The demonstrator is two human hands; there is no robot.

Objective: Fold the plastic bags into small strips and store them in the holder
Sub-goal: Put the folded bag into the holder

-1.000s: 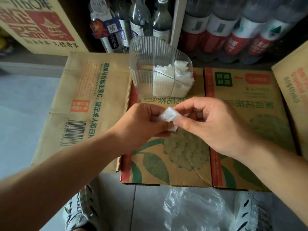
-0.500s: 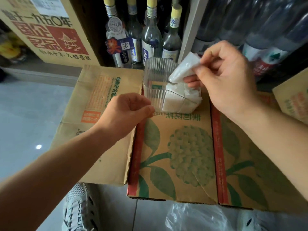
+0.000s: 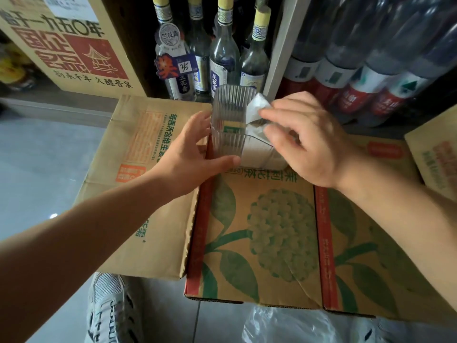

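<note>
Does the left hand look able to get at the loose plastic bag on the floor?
Probably yes: the left hand holds nothing, only touching the clear holder, and the loose plastic bag lies uncovered beside the cardboard box's near edge.

The light is soft and dim, with one small glare spot on the grey floor (image 3: 44, 184) and deep shadow behind the glass bottles (image 3: 223, 58). Fingers of the right hand (image 3: 311, 147) are motion-blurred, and wide-angle distortion bends lines near the frame edges.
</note>
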